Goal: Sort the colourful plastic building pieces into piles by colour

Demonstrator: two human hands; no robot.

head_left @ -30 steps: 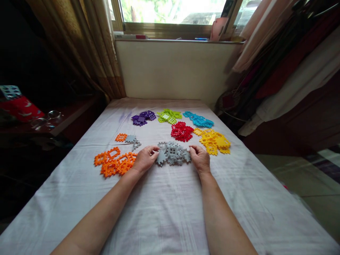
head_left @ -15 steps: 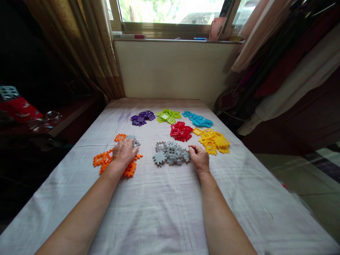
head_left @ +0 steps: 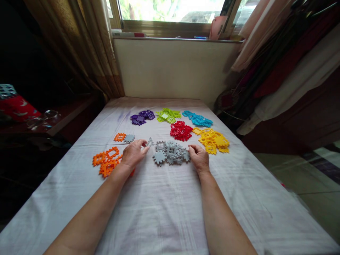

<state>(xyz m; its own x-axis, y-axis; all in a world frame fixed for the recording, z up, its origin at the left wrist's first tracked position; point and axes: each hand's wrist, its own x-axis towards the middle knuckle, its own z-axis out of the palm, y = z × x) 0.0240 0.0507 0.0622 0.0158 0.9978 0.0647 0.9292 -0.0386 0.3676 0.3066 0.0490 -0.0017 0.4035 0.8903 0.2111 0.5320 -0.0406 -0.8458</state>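
My left hand point(head_left: 134, 153) pinches a grey interlocking tile point(head_left: 150, 142) between thumb and fingers, just left of the grey tile pile point(head_left: 172, 153). At that pile's right edge rests my right hand point(head_left: 199, 158), its fingers curled closed; whether they grip a tile is hidden. Left of my left hand lie several orange tiles point(head_left: 106, 164), partly covered by my forearm. Farther up, a single orange tile point(head_left: 120, 137) sits beside a flat grey tile point(head_left: 129, 138).
Across the sheet-covered table point(head_left: 159, 212) lie purple tiles point(head_left: 142, 117), lime green tiles point(head_left: 168, 115), blue tiles point(head_left: 198, 119), red tiles point(head_left: 181, 130) and yellow tiles point(head_left: 214, 140). A wall and window stand behind. Clothes point(head_left: 287, 78) hang at the right.
My left hand has moved right, from over the orange tiles toward the grey pile, carrying a grey tile. The flat grey tile it partly covered now shows fully. My right hand stays put.
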